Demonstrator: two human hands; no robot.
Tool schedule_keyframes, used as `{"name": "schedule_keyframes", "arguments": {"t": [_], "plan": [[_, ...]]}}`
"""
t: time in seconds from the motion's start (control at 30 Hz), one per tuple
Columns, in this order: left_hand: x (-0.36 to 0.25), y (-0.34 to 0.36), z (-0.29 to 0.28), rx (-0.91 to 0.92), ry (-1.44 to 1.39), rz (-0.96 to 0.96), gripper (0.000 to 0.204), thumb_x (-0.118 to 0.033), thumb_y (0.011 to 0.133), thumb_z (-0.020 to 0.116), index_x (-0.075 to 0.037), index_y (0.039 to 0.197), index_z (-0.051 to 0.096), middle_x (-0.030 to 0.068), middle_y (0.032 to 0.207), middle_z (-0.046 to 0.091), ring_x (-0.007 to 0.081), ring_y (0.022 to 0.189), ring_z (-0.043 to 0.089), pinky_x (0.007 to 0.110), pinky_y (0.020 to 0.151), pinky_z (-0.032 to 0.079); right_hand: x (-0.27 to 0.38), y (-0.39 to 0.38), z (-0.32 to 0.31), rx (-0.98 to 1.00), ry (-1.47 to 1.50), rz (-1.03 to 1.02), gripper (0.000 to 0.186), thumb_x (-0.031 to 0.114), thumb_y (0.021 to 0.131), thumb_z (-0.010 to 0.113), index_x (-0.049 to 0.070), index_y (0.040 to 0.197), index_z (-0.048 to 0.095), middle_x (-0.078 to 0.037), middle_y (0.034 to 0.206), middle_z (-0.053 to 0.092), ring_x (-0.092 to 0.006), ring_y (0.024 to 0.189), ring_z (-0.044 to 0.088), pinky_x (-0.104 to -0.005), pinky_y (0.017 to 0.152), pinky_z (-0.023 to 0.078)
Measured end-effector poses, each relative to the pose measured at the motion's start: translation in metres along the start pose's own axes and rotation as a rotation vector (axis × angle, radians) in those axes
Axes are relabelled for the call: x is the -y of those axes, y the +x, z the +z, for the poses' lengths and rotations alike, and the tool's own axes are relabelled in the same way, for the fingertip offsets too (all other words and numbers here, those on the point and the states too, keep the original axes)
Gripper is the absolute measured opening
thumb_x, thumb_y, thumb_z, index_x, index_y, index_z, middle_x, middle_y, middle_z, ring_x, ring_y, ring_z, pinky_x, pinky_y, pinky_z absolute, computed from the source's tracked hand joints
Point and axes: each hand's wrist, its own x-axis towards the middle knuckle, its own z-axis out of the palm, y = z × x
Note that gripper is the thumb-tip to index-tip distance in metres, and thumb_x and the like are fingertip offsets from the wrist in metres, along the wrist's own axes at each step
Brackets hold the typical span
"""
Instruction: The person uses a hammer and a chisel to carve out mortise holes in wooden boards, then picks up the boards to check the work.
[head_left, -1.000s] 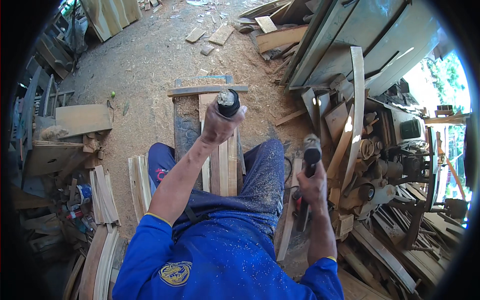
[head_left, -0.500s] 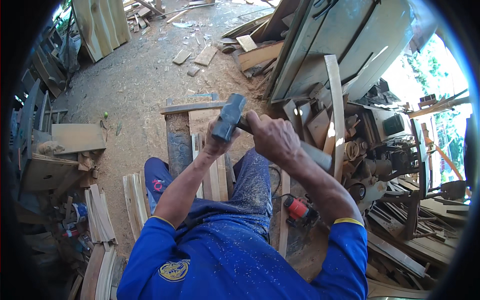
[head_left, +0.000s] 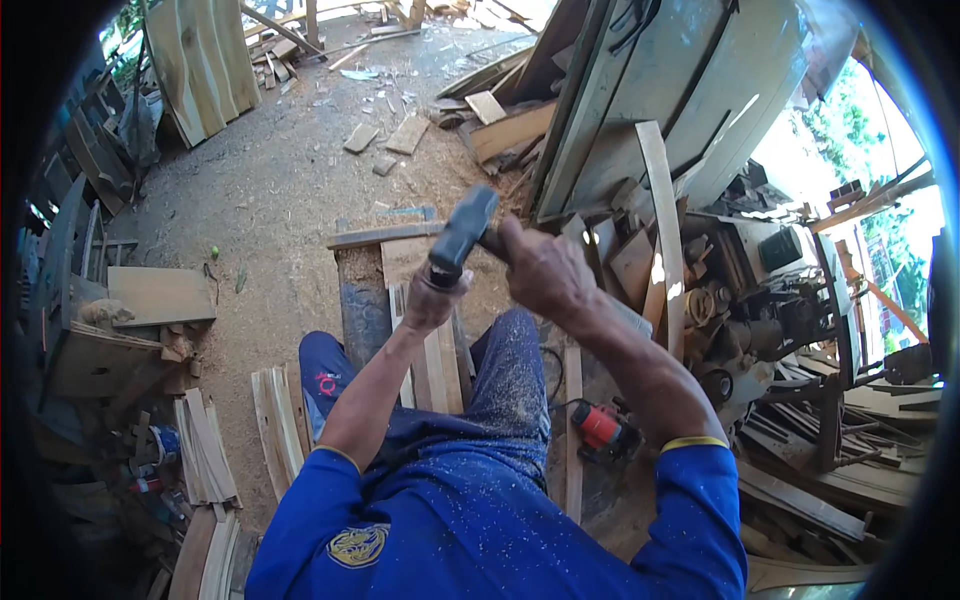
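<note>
My right hand (head_left: 550, 270) is wrapped round the handle of a sledgehammer (head_left: 464, 230), whose dark steel head is slightly blurred. Below that head, my left hand (head_left: 435, 302) grips a dark-topped upright tool, perhaps a chisel; its lower part is hidden by the hand. The hammer head overlaps the tool's top in view, and I cannot tell whether they touch. Both hands are above a narrow wooden bench (head_left: 365, 310) between my knees. Pale wood strips (head_left: 432, 375) lie along it, and a wooden bar (head_left: 385, 236) crosses its far end.
A red and black power tool (head_left: 603, 430) is on the floor right of my leg, beside a long board (head_left: 573, 440). Stacked strips (head_left: 277, 420) stand at my left. Large panels (head_left: 680, 90) lean at the far right, above a dusty machine (head_left: 745, 330). Shavings cover the floor.
The dark top of the tool in my left hand now shows under the hammer head. My left hand appears slightly lower, and the whole view has shifted a little.
</note>
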Motion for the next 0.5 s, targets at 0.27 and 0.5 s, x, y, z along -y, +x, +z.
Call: {"name": "schedule_keyframes", "arguments": {"t": [0.27, 0.5], "plan": [[0.003, 0.0, 0.016, 0.053, 0.076, 0.082, 0.016, -0.008, 0.081, 0.073, -0.004, 0.089, 0.06, 0.0019, 0.079, 0.064, 0.0098, 0.074, 0.059, 0.029, 0.069, 0.05, 0.012, -0.007, 0.016, -0.312, 0.191, 0.08, 0.029, 0.002, 0.082, 0.062, 0.007, 0.106, 0.046, -0.023, 0.08, 0.065, -0.0457, 0.074, 0.067, -0.054, 0.068, 0.052], [0.013, 0.049, -0.042, 0.134, 0.052, -0.227, 0.012, -0.014, 0.085, 0.069, -0.005, 0.094, 0.068, 0.0043, 0.083, 0.07, 0.0106, 0.071, 0.066, 0.026, 0.062, 0.053, 0.018, -0.017, -0.002, -0.119, 0.222, 0.137, 0.03, 0.01, 0.08, 0.061, 0.005, 0.105, 0.045, -0.024, 0.081, 0.064, -0.0466, 0.074, 0.064, -0.0564, 0.068, 0.047]]}}
